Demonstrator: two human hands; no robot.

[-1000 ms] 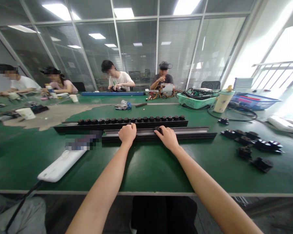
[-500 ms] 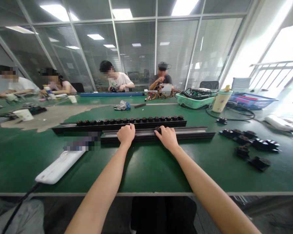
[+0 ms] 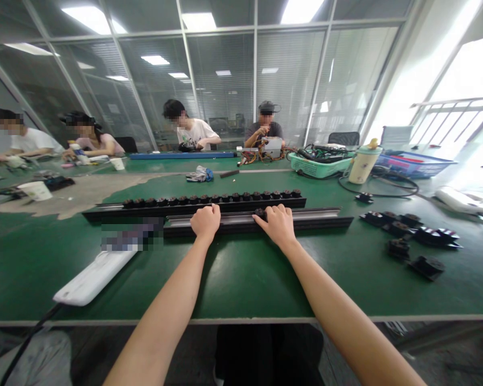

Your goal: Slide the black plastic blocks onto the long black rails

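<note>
My left hand (image 3: 205,222) rests curled on a silver metal strip (image 3: 241,217) set in a long black rail (image 3: 257,226). My right hand (image 3: 279,225) sits farther along that strip, its fingers over a small round black part (image 3: 260,213). Whatever lies under my left fingers is hidden. Just behind, a second black rail (image 3: 193,204) carries a row of several round black parts. Several loose black parts (image 3: 402,236) lie on the green table mat to the right of my right hand.
A long white object (image 3: 94,279) lies to the left on the green table (image 3: 241,279). Across the table are a green basket of cables (image 3: 320,166), a drink bottle (image 3: 360,166) and a blue tray (image 3: 414,166). Several people work at the far side and left.
The whole view has drifted slightly left and the camera has tilted a little. Both hands stay on the rail, with no clear shift along it.
</note>
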